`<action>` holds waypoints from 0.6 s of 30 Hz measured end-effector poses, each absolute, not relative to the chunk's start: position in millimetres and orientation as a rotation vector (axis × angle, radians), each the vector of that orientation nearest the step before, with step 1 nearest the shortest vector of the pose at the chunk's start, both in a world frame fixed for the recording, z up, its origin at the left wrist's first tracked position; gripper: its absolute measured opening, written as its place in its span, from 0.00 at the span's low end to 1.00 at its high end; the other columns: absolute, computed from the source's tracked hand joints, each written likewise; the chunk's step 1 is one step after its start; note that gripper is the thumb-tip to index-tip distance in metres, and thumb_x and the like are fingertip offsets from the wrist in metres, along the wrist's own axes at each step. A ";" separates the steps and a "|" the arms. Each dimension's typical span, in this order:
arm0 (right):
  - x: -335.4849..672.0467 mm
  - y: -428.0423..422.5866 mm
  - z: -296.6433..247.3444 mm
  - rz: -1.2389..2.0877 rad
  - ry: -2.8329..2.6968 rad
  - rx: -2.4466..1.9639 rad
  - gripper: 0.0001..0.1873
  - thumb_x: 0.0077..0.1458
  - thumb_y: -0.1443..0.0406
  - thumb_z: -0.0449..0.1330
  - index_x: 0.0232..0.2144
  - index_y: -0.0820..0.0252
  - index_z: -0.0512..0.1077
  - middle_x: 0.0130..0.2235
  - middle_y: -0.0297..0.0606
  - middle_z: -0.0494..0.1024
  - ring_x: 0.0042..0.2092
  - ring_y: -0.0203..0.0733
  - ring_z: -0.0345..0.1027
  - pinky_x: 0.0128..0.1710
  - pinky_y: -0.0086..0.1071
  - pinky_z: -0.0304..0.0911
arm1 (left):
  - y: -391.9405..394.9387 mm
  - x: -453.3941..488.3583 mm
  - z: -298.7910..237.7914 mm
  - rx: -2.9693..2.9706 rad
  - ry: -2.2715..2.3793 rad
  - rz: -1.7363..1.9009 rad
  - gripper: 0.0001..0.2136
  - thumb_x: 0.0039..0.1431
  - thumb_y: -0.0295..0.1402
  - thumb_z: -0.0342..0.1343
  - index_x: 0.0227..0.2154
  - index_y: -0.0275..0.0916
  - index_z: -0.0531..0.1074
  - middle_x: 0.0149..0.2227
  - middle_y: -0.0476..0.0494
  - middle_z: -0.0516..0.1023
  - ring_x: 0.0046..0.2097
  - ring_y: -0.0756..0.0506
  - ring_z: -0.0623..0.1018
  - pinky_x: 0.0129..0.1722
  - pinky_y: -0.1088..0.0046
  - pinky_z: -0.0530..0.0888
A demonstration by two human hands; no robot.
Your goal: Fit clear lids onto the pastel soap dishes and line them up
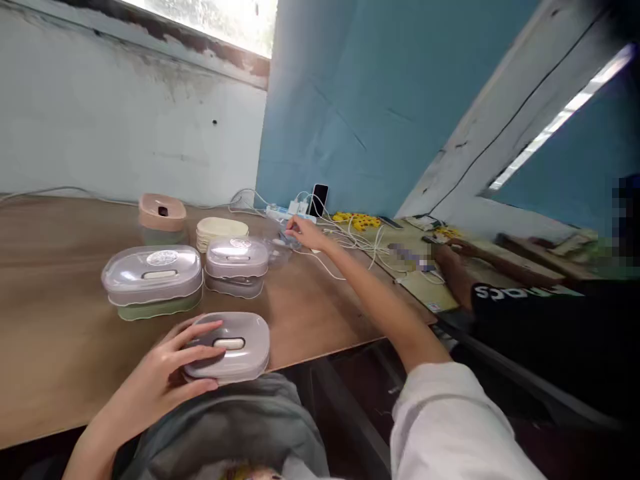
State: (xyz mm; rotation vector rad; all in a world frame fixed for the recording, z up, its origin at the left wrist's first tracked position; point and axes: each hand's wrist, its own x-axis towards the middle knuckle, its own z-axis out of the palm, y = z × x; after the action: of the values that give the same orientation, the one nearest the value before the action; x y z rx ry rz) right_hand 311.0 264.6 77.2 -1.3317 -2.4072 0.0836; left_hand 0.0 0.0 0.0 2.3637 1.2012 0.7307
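My left hand [170, 367] grips a small oval plastic food box [250, 363] at the table's front edge, its fingers over the clear lid and the pale oval handle. My right hand [304, 233] reaches far out to some clear plastic pieces [280, 253]; its fingers are pinched together, and what is between them is too small to tell. Behind the box stand a large lidded box with a green base [155, 307] and a stack of smaller clear-lidded boxes [237, 267]. Farther back are cream trays [223, 228] and a stack of pink containers [163, 217].
A power strip [280, 213] with chargers, a phone [319, 200] and tangled white cables [350, 240] lie along the wall. Yellow items [357, 220] sit beyond. On the right, a person in a black shirt [540, 347] works at the adjoining table.
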 end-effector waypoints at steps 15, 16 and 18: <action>276.5 110.0 89.2 0.325 -1.837 -0.725 0.04 0.63 0.61 0.50 0.36 0.54 0.58 0.40 0.35 0.69 0.44 0.38 0.70 0.43 0.35 0.68 | -7.4 16.4 6.0 2.270 1.362 1.278 0.38 0.54 0.45 0.60 0.64 0.49 0.48 0.64 0.44 0.56 0.65 0.33 0.55 0.61 0.51 0.58; 268.6 89.5 83.7 0.511 -1.745 -0.611 0.05 0.61 0.61 0.53 0.35 0.53 0.59 0.39 0.34 0.68 0.44 0.38 0.71 0.41 0.35 0.70 | -9.4 23.4 9.6 2.210 1.390 1.408 0.39 0.53 0.46 0.60 0.64 0.48 0.46 0.64 0.44 0.54 0.65 0.33 0.54 0.62 0.50 0.56; 252.7 54.4 71.8 0.794 -1.643 -0.460 0.05 0.60 0.62 0.55 0.35 0.54 0.61 0.37 0.33 0.69 0.43 0.40 0.72 0.39 0.36 0.72 | -12.6 39.6 16.1 2.121 1.403 1.552 0.42 0.52 0.47 0.60 0.65 0.48 0.43 0.66 0.43 0.50 0.65 0.32 0.51 0.63 0.49 0.52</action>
State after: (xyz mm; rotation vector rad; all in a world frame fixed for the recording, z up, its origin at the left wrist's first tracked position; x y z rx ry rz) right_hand 252.7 54.4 71.8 -0.4596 -1.6431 0.7939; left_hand 39.6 -12.6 16.1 2.1213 1.4032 1.5524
